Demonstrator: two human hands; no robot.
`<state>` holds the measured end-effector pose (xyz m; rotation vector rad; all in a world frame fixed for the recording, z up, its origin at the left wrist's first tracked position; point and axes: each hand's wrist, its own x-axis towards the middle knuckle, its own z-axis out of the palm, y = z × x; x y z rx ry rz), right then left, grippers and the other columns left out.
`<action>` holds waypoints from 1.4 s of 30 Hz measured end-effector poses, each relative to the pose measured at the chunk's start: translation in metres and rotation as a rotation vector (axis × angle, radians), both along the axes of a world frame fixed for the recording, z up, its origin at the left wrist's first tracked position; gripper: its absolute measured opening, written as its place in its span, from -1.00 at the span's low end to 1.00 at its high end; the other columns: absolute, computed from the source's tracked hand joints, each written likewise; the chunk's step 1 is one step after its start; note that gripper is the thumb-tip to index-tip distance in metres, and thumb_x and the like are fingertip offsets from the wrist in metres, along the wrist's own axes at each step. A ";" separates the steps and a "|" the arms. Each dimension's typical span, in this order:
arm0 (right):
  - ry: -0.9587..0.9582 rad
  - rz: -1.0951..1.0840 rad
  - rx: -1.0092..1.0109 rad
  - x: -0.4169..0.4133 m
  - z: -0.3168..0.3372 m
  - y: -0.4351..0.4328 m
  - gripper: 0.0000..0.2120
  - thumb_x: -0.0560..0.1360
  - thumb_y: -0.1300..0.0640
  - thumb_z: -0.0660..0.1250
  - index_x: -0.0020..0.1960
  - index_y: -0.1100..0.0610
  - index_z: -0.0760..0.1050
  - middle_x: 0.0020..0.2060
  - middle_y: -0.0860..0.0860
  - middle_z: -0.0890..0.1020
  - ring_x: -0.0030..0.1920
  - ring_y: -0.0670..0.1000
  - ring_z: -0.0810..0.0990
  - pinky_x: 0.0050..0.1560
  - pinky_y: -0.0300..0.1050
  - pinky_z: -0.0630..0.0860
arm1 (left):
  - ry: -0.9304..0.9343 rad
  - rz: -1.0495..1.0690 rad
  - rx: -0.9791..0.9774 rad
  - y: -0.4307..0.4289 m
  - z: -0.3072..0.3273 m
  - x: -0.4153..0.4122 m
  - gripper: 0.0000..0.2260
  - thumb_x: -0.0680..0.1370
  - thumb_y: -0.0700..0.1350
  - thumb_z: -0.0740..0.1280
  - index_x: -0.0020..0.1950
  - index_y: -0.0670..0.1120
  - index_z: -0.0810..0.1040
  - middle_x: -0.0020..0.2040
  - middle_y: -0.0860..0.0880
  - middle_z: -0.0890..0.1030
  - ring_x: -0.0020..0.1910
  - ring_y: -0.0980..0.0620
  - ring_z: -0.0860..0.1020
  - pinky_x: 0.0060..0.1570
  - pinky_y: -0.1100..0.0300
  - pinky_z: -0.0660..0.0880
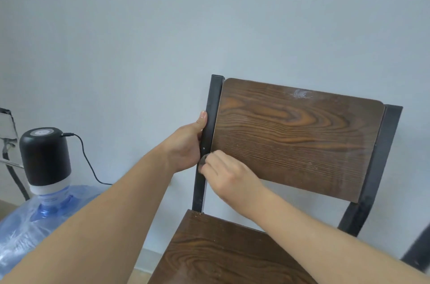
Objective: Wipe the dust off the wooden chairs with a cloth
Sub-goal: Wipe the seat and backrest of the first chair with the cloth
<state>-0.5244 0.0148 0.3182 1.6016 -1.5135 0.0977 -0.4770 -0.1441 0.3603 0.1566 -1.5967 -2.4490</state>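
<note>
A wooden chair stands in front of me, its dark grained backrest [297, 141] set between black metal posts and its seat [223, 253] below. My left hand [186, 146] grips the left post [210, 120], thumb up along it. My right hand [223, 174] is closed on a small grey cloth [203, 160], pressed where the backrest's lower left edge meets the post. Most of the cloth is hidden in the fingers. A pale dusty smear [301, 93] marks the top of the backrest.
A blue water jug [35, 225] with a black pump cap [45, 155] and a cable stands at the left by the pale wall. The right post [379, 158] is close to the wall. A dark object [421, 253] shows at the right edge.
</note>
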 end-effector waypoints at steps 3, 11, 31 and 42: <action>0.037 -0.020 0.153 0.000 -0.009 0.015 -0.60 0.61 0.46 0.03 -0.15 0.22 0.58 -0.23 0.12 0.59 -0.22 0.09 0.54 -0.19 -0.08 0.59 | 0.018 0.056 -0.049 0.002 0.000 -0.001 -0.43 0.69 0.23 0.13 0.45 -0.17 0.56 0.40 -0.14 0.63 0.41 -0.11 0.56 0.48 -0.06 0.39; -0.085 -0.091 -0.024 -0.021 0.017 0.107 -0.74 0.67 0.38 0.15 0.01 0.33 0.62 -0.17 0.18 0.61 -0.18 0.20 0.58 -0.10 0.05 0.59 | 0.014 0.186 -0.132 0.011 0.001 0.001 -0.45 0.71 0.20 0.09 0.39 -0.17 0.61 0.32 -0.12 0.68 0.35 -0.10 0.61 0.47 -0.14 0.40; -0.177 -0.343 -0.613 -0.066 0.126 0.172 -0.86 0.50 0.52 0.29 -0.05 0.35 0.55 -0.17 0.23 0.52 -0.17 0.22 0.57 -0.12 0.05 0.60 | -0.078 0.415 -0.284 0.027 0.001 0.001 -0.56 0.68 0.26 0.10 0.09 -0.01 0.64 0.16 0.08 0.68 0.19 0.09 0.61 0.32 0.05 0.44; -0.180 -0.321 -0.571 -0.071 0.089 0.201 -0.79 0.62 0.42 0.16 -0.04 0.35 0.57 -0.17 0.22 0.52 -0.19 0.19 0.56 -0.13 0.02 0.60 | -0.136 0.568 -0.346 0.046 0.007 0.003 -0.55 0.68 0.29 0.07 0.09 0.00 0.58 0.03 0.06 0.61 0.00 0.02 0.55 0.01 0.14 0.45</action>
